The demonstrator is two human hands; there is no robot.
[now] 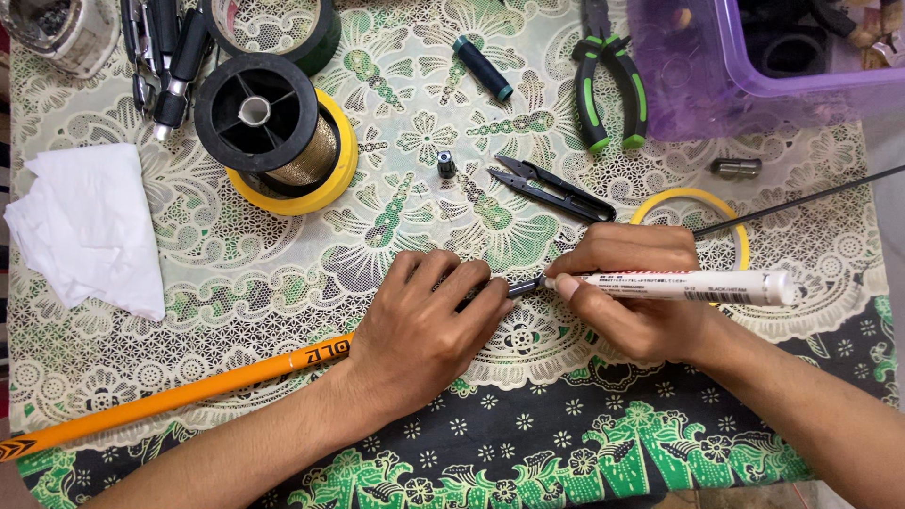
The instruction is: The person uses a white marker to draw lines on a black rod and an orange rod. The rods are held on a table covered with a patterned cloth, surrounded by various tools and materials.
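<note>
Left hand (pixel 424 325) lies curled, palm down, pinning the orange rod (pixel 179 396) to the patterned tablecloth (pixel 396 188). Right hand (pixel 627 292) pinches a white paint marker (pixel 688 285), tip touching the rod's dark section (pixel 521 286) between the hands. My read: keep the rod clamped, rotate slowly, light pressure. Thread snips (pixel 556 188) lie just beyond.
</note>
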